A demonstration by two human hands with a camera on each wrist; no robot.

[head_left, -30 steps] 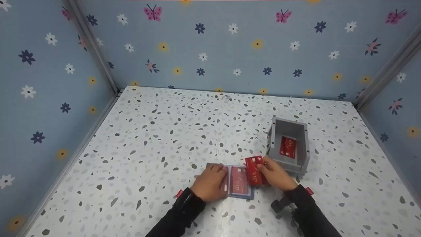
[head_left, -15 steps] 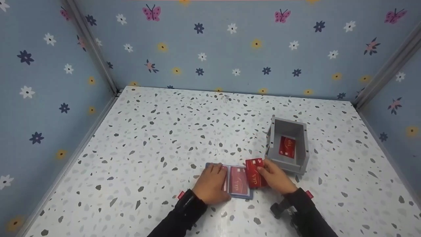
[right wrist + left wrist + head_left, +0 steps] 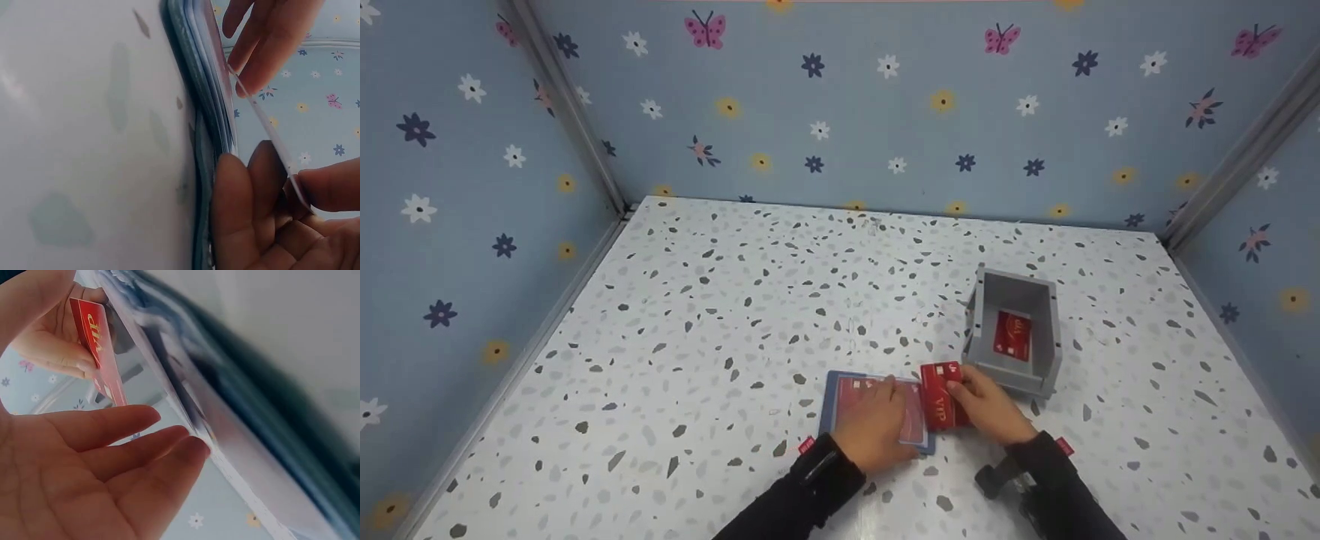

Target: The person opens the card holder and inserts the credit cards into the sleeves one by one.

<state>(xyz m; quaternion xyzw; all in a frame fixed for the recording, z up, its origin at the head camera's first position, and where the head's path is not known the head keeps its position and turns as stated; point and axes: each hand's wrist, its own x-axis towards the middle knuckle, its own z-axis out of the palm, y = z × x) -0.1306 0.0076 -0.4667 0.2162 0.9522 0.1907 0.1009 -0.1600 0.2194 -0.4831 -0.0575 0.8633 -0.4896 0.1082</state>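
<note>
While near booklet (image 3: pixel 830 399), card (image 3: pixel 938 394) in right hand (image 3: pixel 991 409).

Left hand (image 3: pixel 874 426) | shifted right across card holder (image 3: pixel 829 405) | left page (image 3: pixel 849 390) apparently uncovered

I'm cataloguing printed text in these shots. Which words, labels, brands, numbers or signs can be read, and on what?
"VIP": red card in the right hand.
"VIP", upside down in the head view: second red card inside the gray bin.
Too small to read: red sleeve tags.
Unreadable, partly covered by the left hand: cards in the blue holder.
</note>
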